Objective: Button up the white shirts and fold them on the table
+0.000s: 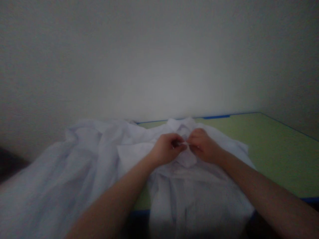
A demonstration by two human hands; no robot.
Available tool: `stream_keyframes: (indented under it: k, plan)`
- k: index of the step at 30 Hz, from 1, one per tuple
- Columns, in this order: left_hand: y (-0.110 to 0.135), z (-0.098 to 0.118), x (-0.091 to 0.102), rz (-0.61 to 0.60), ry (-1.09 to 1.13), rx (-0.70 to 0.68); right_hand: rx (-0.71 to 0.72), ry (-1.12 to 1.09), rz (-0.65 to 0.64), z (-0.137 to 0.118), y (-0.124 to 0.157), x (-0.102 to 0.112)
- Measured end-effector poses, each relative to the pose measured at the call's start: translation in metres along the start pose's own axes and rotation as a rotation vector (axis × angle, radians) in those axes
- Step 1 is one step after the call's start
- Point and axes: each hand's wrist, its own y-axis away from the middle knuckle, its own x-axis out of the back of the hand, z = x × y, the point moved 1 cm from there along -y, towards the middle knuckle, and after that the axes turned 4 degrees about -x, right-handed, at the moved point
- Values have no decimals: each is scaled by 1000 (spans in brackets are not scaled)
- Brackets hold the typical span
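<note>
A white garment, probably a shirt with what looks like a collar at the far end, lies across the table and hangs over its front edge. My left hand pinches its fabric near the collar, thumb against fingers. Close beside it, my right hand is also closed on the white cloth, the fingertips of both hands nearly meeting. Dim light and blur hide any small detail between the fingertips.
The green tabletop has blue edging and stands against a pale wall. More white cloth is heaped at the left, spilling toward the front. A dark shape sits at the far left.
</note>
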Motion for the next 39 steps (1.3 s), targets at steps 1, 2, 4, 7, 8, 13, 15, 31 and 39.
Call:
stream_keyframes:
  k: [1,2,4,7,8,13,15,31,39]
  plan:
    - [0,0,0,-1,12,2,10,7,6,0,0,0]
    - [0,-1,-1,3,28,5,19,13,12,0,0,1]
    - [-1,-1,-1,43,46,12,31,24,26,0,-1,1]
    - [-1,1,1,215,-43,1,22,55,58,0,-1,1]
    - [0,2,2,256,-93,-12,13,67,67,0,-1,0]
    - [3,7,-3,160,-168,-114,-24,102,68,0,0,-3]
    - [5,8,-5,153,-145,-123,-30,107,67,1,0,-4]
    - [4,5,-9,69,-201,-67,122,424,17,0,0,1]
    - [5,5,-12,-34,-209,-121,143,309,46,5,0,0]
